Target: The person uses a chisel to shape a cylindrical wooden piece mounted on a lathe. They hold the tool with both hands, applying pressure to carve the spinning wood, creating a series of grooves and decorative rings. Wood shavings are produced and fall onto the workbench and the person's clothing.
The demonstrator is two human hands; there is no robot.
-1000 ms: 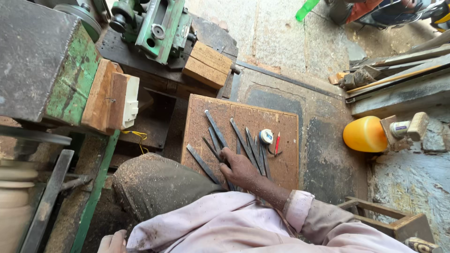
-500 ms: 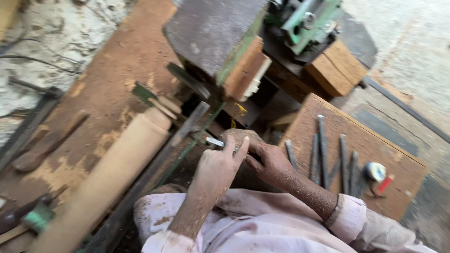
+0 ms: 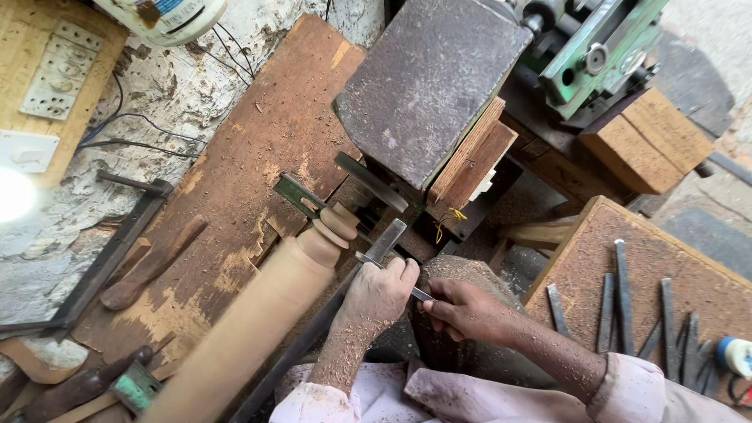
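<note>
Both hands grip a thin metal chisel [image 3: 392,274] whose tip meets the pale turned wooden spindle [image 3: 266,313] (its end cut into stacked rings) on the lathe. The left hand [image 3: 380,294] is wrapped over the blade, and the right hand [image 3: 462,309] is closed around the handle end. A white container with a blue-and-red label [image 3: 164,16] sits top left.
</note>
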